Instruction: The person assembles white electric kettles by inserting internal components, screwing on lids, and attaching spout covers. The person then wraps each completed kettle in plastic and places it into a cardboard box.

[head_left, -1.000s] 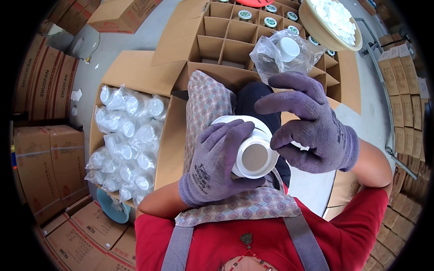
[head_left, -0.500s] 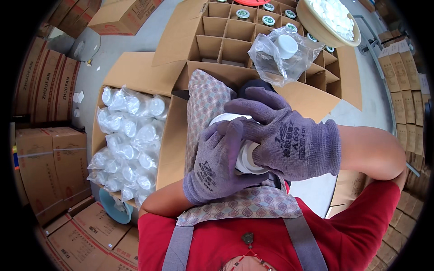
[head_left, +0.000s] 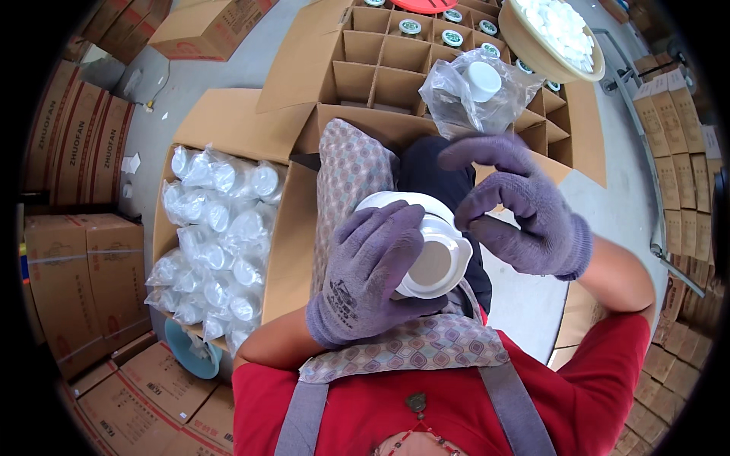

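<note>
Over your lap, nearer you than the near edge of the brown cardboard carton with divider cells [head_left: 353,83] and just right of the right edge of the brown cardboard carton on your left [head_left: 293,228], your left hand [head_left: 365,281], gloved in purple-grey knit, has its fingers wrapped around a white, round plastic container [head_left: 432,264]. Its face is tipped toward you, with a flat pale-grey disc [head_left: 427,264] inside the rim. Your right hand [head_left: 525,209], gloved alike, is at the container's right side, fingers curled loosely with the tips close to the rim; you cannot tell from this view whether they touch it, or whether something small is pinched between them. The likeliest trouble is a slip: smooth plastic under knit fabric gives modest grip, and only the left hand clearly supports it, so a push from the right could twist the container out toward your knees. Pressing off-centre could also seat any part of the rim crooked. Watch your right elbow and knuckles too: a quick reach forward could snag the clear, crumpled plastic bag [head_left: 449,87] lying at the divided carton's near edge, or knock the beige round basin [head_left: 525,38] at its far right corner, spilling its small white pieces [head_left: 561,30].
</note>
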`<act>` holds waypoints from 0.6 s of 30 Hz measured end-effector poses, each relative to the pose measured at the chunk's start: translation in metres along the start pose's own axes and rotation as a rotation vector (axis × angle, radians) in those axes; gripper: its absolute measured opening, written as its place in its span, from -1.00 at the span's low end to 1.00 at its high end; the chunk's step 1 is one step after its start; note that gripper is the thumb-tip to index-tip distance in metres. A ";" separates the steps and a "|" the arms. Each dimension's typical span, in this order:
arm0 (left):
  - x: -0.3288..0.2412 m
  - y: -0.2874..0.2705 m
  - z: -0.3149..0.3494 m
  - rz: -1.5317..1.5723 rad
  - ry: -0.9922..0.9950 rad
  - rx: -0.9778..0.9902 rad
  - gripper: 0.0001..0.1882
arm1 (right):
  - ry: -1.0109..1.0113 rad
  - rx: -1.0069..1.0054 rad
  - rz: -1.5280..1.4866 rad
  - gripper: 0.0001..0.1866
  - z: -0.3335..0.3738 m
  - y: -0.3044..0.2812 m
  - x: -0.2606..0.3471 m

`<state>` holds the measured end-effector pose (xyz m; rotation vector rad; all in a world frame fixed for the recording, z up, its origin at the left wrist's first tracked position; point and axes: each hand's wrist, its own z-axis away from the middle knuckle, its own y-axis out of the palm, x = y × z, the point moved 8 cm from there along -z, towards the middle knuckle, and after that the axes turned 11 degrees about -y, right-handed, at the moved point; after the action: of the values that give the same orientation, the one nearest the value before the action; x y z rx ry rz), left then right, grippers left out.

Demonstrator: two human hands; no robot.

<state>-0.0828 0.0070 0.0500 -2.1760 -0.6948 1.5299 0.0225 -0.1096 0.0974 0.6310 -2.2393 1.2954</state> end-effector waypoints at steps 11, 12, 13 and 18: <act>-0.002 -0.023 -0.005 0.101 0.004 0.162 -0.48 | 0.054 -0.131 -0.091 -0.07 0.025 0.068 -0.005; -0.004 -0.024 -0.004 0.042 0.020 0.145 -0.50 | 0.049 -0.139 -0.089 -0.07 0.025 0.067 -0.005; -0.006 -0.025 -0.003 -0.018 0.035 0.128 -0.52 | 0.048 -0.142 -0.090 -0.06 0.026 0.067 -0.005; -0.019 -0.025 0.004 -0.319 0.152 0.104 -0.53 | 0.066 -0.104 -0.054 -0.06 0.031 0.067 -0.003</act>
<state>-0.0962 0.0154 0.0776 -1.9677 -0.8439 1.1988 -0.0203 -0.1062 0.0373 0.5975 -2.2046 1.1488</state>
